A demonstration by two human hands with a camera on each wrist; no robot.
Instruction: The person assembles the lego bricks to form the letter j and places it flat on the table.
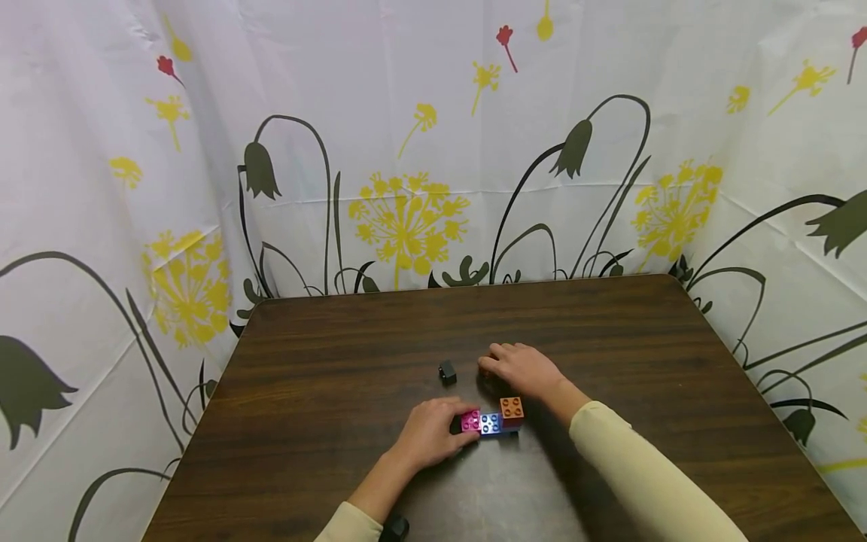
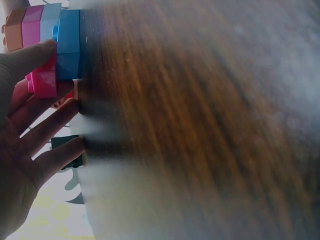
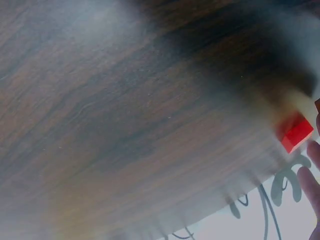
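My left hand pinches the pink toy brick at the left end of a joined block build. Its thumb and fingers lie on opposite sides of that brick. Blue bricks form the bottom, with blue studs showing in the middle; an orange brick tops the taller right end. Beyond the build, my right hand hovers low over the table. In the right wrist view its fingertips are beside a loose red brick; the thumb is mostly out of view.
A small black brick lies on the brown wood-grain table, beyond my left hand. A white curtain printed with flowers hangs behind the table's far edge and along both sides.
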